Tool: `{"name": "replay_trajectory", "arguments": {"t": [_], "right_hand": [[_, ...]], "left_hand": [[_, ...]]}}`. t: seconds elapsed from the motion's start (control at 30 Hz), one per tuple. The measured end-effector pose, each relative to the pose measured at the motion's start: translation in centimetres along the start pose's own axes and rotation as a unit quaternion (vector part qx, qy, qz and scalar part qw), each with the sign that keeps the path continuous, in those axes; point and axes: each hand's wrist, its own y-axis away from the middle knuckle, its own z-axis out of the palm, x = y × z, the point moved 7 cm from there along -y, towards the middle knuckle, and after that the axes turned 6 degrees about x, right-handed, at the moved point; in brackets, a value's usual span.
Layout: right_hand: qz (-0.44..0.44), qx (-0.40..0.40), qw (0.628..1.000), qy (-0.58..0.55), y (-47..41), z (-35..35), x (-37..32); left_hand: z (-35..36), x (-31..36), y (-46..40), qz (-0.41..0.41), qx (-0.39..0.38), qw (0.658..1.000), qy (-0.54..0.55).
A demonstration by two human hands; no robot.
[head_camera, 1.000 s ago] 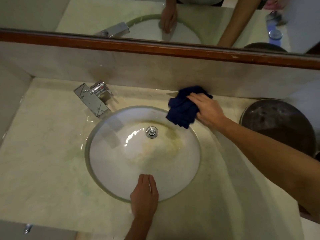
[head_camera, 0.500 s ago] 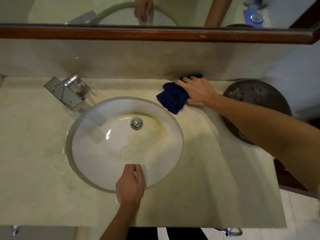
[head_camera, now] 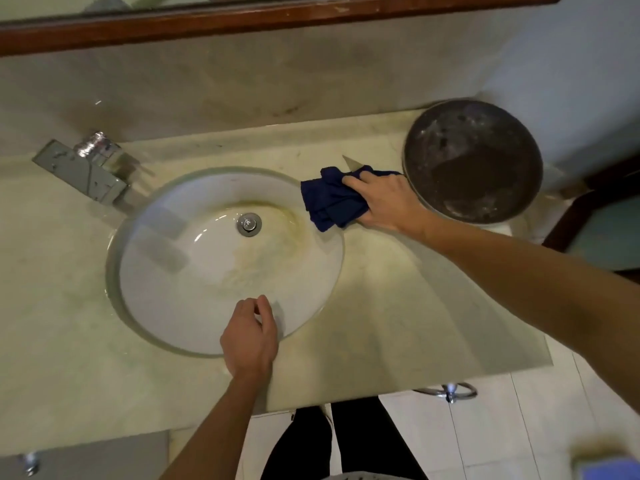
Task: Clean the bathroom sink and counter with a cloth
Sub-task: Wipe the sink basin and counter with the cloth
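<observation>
- Both hands were kept low over the worktop [head_camera: 398, 306], each given its own job: the right hand [head_camera: 388, 200] was laid flat, fingers spread, on a bunched dark blue cloth [head_camera: 329, 202], so that pressure could be put through the palm rather than through a pinch.
- The left hand [head_camera: 251, 336] was rested at the near rim of the sink [head_camera: 194, 299], its fingers loosely curled and nothing held; it was judged to be placed there as a brace while the reach was made across the basin.
- The cloth was pressed on the stone just beside the far right rim of the sink, between that rim and a dark round basin [head_camera: 474, 161] that stood at the right end; part of the cloth was overhung slightly toward the bowl.
- A wadded cloth, rather than a spread one, was judged to be suited to scrubbing a narrow strip.
- Yellowish staining was seen inside the bowl around the drain [head_camera: 249, 223], so the sink itself was judged not yet cleaned.
- The tap [head_camera: 86, 171] was set at the far left, well apart from both hands.
- A wooden mirror frame [head_camera: 242, 19] was run along the top above the splashback.
</observation>
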Motion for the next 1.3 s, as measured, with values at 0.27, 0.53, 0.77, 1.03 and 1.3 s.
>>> {"name": "replay_trajectory", "arguments": {"t": [0.27, 0.53, 0.77, 1.03, 1.3], "right_hand": [[0.006, -0.013, 1.0, -0.007, 11.6, -1.4, 0.1], [0.128, -0.016, 0.99, 0.05, 20.6, -3.8, 6.8], [0.422, -0.051, 0.904, 0.046, 26.3, -5.2, 7.4], [0.574, -0.047, 0.817, 0.007, 26.2, -5.1, 1.0], [0.535, -0.041, 0.842, -0.055, 19.9, -3.5, -8.2]], "left_hand": [[0.1, -0.4, -0.2, 0.011, 0.008, 1.0, 0.003], [0.1, -0.7, -0.1, 0.01, 0.014, 1.0, 0.016], [0.4, -0.6, -0.3, 0.016, -0.006, 1.0, 0.007], [0.1, -0.3, -0.1, 0.012, -0.001, 1.0, 0.018], [-0.5, 0.0, 0.2, 0.007, -0.007, 0.997, 0.073]]}}
